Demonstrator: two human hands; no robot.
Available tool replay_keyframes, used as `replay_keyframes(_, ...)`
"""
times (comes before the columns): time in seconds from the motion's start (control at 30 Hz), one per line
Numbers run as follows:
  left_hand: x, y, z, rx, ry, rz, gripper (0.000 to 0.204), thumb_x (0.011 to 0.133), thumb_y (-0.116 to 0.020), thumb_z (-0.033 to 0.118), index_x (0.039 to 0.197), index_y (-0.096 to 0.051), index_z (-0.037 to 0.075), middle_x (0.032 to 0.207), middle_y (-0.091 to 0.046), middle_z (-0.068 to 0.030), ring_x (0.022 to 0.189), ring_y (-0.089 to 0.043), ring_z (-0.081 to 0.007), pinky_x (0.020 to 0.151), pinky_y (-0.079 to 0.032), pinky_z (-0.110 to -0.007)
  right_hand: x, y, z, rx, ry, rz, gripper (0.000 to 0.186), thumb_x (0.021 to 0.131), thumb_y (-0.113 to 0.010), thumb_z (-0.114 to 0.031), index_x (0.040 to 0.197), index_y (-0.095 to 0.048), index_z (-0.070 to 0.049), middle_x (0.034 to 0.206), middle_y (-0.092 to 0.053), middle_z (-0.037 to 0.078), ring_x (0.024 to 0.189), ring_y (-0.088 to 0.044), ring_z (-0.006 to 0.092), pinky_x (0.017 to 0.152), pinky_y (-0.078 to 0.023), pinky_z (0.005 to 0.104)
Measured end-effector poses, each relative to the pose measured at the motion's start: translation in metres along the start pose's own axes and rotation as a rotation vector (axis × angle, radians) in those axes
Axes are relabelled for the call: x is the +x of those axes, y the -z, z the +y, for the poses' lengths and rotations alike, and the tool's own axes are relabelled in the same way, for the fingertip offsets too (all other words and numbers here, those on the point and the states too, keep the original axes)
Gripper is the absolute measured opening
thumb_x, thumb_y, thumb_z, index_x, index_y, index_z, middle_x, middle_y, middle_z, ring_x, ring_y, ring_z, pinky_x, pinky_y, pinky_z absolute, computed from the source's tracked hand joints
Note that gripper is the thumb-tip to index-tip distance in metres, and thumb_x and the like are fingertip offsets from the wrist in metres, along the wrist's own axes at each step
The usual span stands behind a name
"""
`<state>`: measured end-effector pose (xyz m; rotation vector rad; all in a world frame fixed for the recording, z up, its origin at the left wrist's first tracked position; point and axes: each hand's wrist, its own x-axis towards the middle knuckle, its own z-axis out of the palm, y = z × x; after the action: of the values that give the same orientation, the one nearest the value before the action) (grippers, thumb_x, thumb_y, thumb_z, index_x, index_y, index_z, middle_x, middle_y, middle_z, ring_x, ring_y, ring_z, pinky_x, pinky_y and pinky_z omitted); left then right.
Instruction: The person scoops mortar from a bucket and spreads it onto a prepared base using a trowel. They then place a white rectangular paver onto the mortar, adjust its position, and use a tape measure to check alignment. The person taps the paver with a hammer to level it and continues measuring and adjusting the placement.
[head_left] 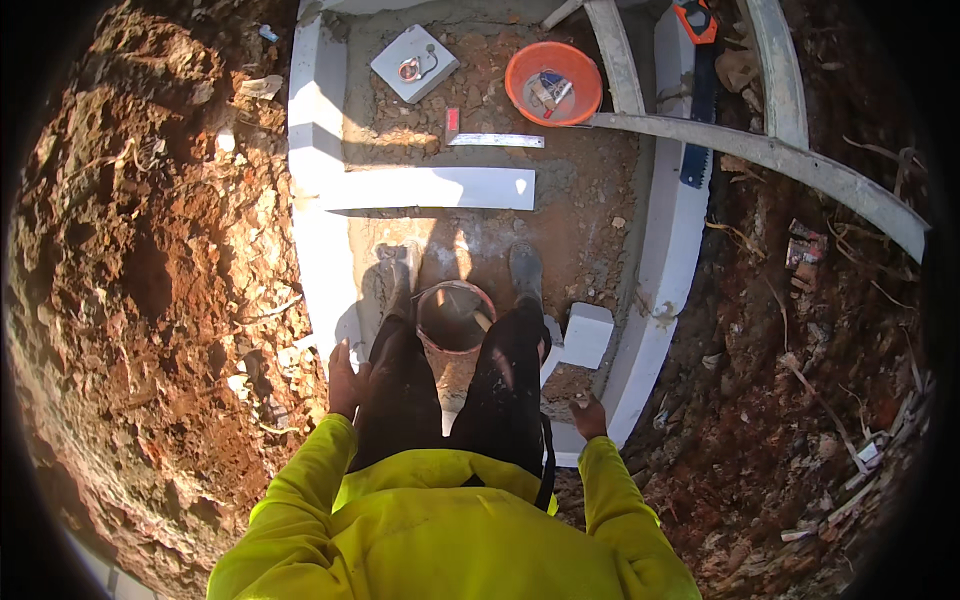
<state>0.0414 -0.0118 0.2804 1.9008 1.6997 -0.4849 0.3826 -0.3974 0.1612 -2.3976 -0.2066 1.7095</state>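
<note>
My left hand (345,382) is beside my left thigh, fingers stretched forward and nothing seen in them, close to the white block wall. Low on the right, my right hand (589,415) hangs with its fingers loosely apart and no object visible in it. A dark bucket (453,340) with a reddish rim stands between my lower legs; a light tool handle (482,320) sticks up inside it. Ahead of my right hand lies a white block piece (588,336). A long white block (480,190) lies crosswise in front of my boots.
Low white block walls (672,250) border the trench. Farther ahead are an orange basin (520,85) holding tools, a square white block (405,60), and a straight metal strip (497,140). A handsaw (703,110) rests on the right wall near grey frame bars (800,165). Rough soil (150,280) rises on both sides.
</note>
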Motion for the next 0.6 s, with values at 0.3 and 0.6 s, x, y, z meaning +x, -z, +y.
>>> replay_keyframes(0.3, -0.15, -0.008, -0.041, -0.303, 0.372, 0.151, 0.059, 0.081, -0.068, 0.026, 0.129, -0.052, -0.006, 0.129, -0.053, -0.0286, 0.123, -0.049, -0.0411, 0.106, -0.039, -0.044, -0.036, 0.13, -0.052, -0.357, 0.281, -0.086, 0.062, 0.082, -0.069, -0.03, 0.131, -0.053, 0.004, 0.114, -0.065, 0.026, 0.105, -0.064, 0.0366, 0.092, -0.049, 0.0397)
replay_keyframes(0.6, -0.177, -0.034, -0.037, -0.545, 0.399, 0.228, 0.061, 0.083, -0.066, 0.033, 0.127, -0.053, -0.007, 0.123, -0.057, -0.0324, 0.117, -0.054, -0.0449, 0.1, -0.043, -0.047, -0.074, 0.173, -0.167, -0.534, 0.572, 0.041, 0.055, 0.081, -0.067, -0.027, 0.123, -0.057, 0.007, 0.107, -0.067, 0.025, 0.1, -0.066, 0.0356, 0.09, -0.049, 0.0408)
